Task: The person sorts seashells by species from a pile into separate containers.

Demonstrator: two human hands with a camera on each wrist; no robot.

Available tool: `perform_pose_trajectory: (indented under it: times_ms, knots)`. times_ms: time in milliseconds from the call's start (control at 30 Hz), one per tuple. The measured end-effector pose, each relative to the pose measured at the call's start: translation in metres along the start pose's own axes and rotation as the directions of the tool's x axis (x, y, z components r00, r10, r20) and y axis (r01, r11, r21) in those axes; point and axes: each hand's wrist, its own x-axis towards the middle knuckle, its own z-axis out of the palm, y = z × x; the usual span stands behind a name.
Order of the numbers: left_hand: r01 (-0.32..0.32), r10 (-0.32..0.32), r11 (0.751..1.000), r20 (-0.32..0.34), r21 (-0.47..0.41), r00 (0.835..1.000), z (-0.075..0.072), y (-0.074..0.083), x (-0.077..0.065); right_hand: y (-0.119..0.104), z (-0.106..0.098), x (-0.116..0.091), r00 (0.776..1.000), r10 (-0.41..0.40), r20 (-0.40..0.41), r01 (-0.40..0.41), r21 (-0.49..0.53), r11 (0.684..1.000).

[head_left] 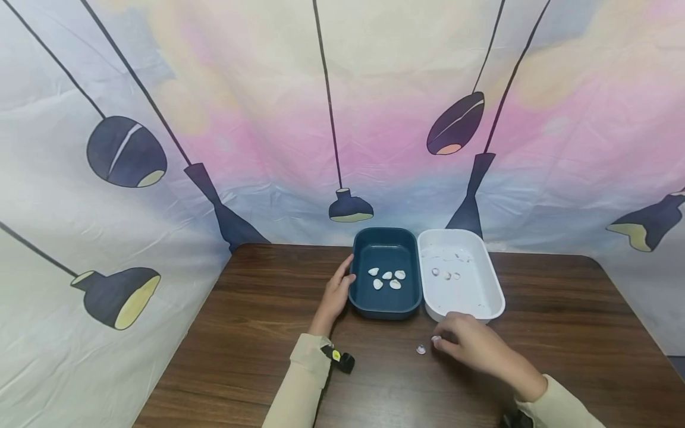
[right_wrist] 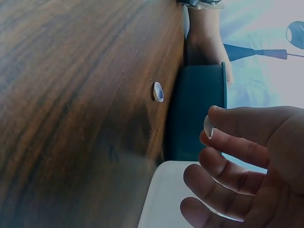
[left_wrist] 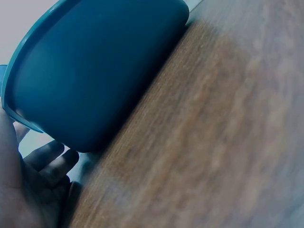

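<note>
My right hand (head_left: pixel 473 345) is in front of the white tray and pinches a small seashell (right_wrist: pixel 208 127) between thumb and index finger. Its other fingers (right_wrist: pixel 223 173) are spread and loosely bent. A second seashell (head_left: pixel 421 350), pale with a purplish inside, lies on the table just left of that hand. At the left side of the dark teal tray (head_left: pixel 386 306), my left hand (head_left: pixel 335 294) touches the rim, its fingers mostly straight. Several white seashells (head_left: pixel 395 285) lie inside the teal tray.
Beside the teal tray, on its right, stands the white tray (head_left: pixel 476 303), holding several small pale shells (head_left: pixel 448 276). Both trays sit toward the back edge of the brown wooden table (head_left: pixel 257 333). A cloth backdrop (head_left: pixel 267 119) with painted lamps hangs behind it.
</note>
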Motion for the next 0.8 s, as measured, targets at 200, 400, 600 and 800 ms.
perform_pose_trajectory:
  times_ms: [200, 400, 600, 800]
  knots:
    - [-0.001, 0.001, 1.0, -0.002, 0.005, 1.0, 0.0, 0.0, 0.001, 0.001, -0.006, 0.002, 1.0, 0.014, 0.004, -0.014, -0.022, 1.0]
    - [0.002, -0.002, 1.0, -0.007, 0.008, 1.0, 0.0, 0.0, 0.001, 0.003, -0.013, 0.005, 0.999, -0.017, -0.029, 0.016, -0.031, 0.999]
    - [-0.003, 0.003, 1.0, -0.005, 0.008, 1.0, 0.0, 0.0, 0.001, 0.004, -0.02, 0.009, 1.0, -0.008, -0.029, 0.007, -0.013, 1.0]
    - [-0.004, 0.004, 1.0, 0.001, -0.005, 1.0, -0.001, -0.001, 0.001, 0.005, -0.027, 0.012, 0.999, 0.003, -0.045, -0.003, 0.006, 1.0]
